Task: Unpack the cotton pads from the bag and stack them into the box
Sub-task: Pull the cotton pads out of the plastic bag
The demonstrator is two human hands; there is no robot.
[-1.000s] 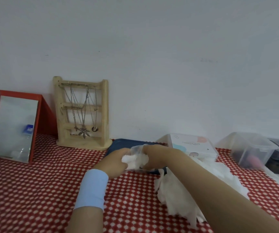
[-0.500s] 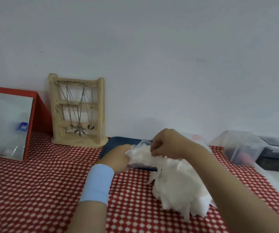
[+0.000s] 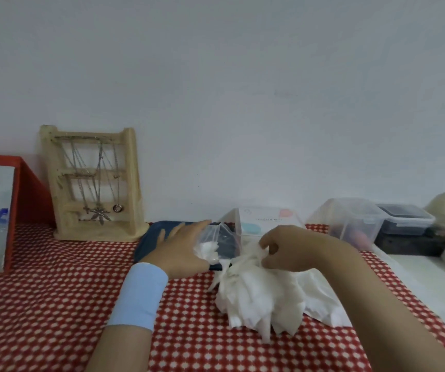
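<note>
Atop the pads (image 3: 256, 296), right hand (image 3: 283, 248) has dropped, pinching them.

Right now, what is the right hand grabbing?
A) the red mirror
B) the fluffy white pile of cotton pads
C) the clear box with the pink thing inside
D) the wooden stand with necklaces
B: the right hand has its fingers curled into the top of the pile of cotton pads, which lies on the red checked cloth.
</note>
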